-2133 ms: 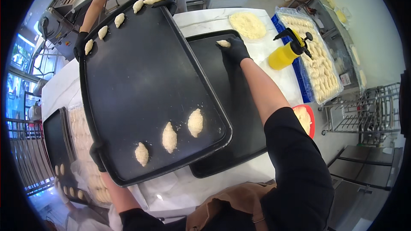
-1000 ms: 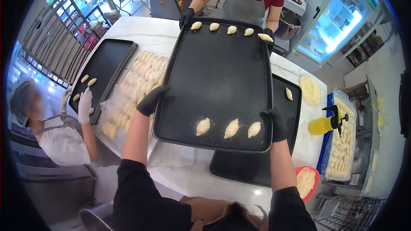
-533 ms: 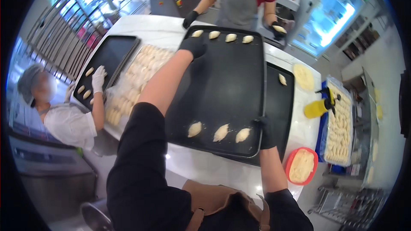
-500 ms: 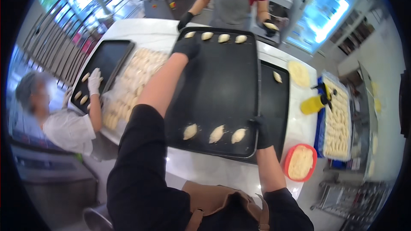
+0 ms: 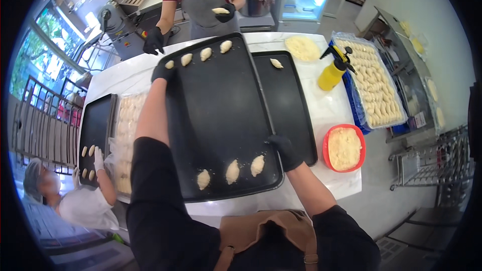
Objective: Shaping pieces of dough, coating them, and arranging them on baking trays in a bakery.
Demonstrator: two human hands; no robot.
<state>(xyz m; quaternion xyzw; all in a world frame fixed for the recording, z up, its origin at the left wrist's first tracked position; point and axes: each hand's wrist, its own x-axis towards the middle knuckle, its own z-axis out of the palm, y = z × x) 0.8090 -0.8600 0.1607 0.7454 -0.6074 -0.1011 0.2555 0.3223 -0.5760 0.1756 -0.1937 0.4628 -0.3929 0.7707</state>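
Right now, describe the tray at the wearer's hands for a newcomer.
Find the white table filling the middle. Over it, the big black tray has the wearer's left hand at its far left corner, right hand at its right edge. Unlike the tray on its right with one dough piece, it bears four pieces far, three near.

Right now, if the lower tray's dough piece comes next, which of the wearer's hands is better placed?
Probably the right hand: it's at the upper tray's right edge, on the dough piece's side; the left hand is by the opposite edge.
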